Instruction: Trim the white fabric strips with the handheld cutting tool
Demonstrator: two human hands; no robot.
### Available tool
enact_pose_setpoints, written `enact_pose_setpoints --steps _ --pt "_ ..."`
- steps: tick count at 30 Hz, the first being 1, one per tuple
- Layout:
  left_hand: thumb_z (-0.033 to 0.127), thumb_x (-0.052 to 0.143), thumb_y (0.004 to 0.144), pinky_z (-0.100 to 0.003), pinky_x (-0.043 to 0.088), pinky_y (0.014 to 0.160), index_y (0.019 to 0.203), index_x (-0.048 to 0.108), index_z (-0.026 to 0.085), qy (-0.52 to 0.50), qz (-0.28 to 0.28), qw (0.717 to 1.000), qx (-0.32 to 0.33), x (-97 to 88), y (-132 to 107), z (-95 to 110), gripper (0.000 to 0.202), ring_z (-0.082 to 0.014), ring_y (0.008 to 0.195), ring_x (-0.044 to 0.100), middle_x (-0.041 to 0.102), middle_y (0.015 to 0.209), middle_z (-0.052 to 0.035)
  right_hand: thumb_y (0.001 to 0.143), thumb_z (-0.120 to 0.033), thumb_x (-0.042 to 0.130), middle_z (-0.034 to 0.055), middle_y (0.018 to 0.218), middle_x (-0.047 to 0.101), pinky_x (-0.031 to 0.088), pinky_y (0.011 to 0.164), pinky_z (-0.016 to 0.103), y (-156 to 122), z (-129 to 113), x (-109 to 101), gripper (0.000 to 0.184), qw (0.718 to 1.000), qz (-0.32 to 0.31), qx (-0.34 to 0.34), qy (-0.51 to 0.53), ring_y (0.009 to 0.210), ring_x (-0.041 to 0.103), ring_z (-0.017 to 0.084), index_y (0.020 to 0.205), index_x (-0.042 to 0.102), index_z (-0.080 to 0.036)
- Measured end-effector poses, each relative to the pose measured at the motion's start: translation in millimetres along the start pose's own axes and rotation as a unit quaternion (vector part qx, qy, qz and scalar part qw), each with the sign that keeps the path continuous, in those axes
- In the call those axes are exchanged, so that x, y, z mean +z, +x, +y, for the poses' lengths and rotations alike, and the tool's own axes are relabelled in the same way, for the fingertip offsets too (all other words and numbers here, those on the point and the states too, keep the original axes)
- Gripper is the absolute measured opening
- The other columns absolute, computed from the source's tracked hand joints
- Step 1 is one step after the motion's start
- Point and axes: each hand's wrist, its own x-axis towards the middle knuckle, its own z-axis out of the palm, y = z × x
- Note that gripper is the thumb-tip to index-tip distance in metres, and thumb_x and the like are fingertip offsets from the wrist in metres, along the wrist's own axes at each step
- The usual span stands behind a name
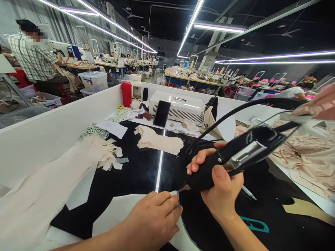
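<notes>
1. One head-worn view looked forward and down from the near side of a glossy black tabletop (138, 167).
2. A bare left hand (154, 216) and a bare right hand (222, 188) were close before it.
3. It faced over low white walls (52, 129) toward long white ceiling lights (191, 28), far off.

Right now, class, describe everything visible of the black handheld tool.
The black handheld tool has a long, rounded body, matte near the front and glossier behind, with a silver metal-looking strip, a small round screw and a narrow metal-looking tip. It slants above the black work surface, rear raised, tip lowered. The right hand grips its front part. The tip points at a small grey piece in the left hand; whether they touch is unclear.
</notes>
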Motion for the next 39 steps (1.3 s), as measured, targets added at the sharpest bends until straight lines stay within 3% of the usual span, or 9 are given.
enact_pose_setpoints --steps 7,14,39 --pt "0.036 0.059 0.111 -0.030 0.053 0.094 0.128 0.068 0.016 -0.004 -0.007 1.000 0.001 -6.7 1 -2 0.028 -0.0186 0.122 0.065 0.071 0.137 -0.0045 0.088 -0.042 0.084 -0.0039 0.082 0.066 0.056 0.053 0.030 -5 5 -2 0.041 1.000 -0.001 0.003 -0.015 0.062 0.062 0.015 0.118 0.059 -0.029" --pt "0.033 0.055 0.112 -0.030 0.055 0.087 0.129 0.066 0.015 -0.016 -0.004 1.000 -0.005 -8.4 -3 -1 0.027 -0.0199 0.116 0.067 0.074 0.132 -0.0045 0.089 -0.043 0.083 -0.0042 0.082 0.068 0.057 0.055 0.030 -7 6 -1 0.042 1.000 -0.010 -0.003 -0.022 0.061 0.065 0.015 0.119 0.058 -0.028" --pt "0.037 0.052 0.113 -0.031 0.055 0.090 0.134 0.064 0.015 0.001 -0.048 0.999 0.001 -11.4 -7 -4 0.033 -0.0217 0.121 0.065 0.069 0.140 -0.0085 0.087 -0.043 0.084 -0.0045 0.081 0.068 0.056 0.053 0.031 -4 4 3 0.043 1.000 0.002 -0.006 -0.021 0.057 0.065 0.016 0.118 0.057 -0.028"
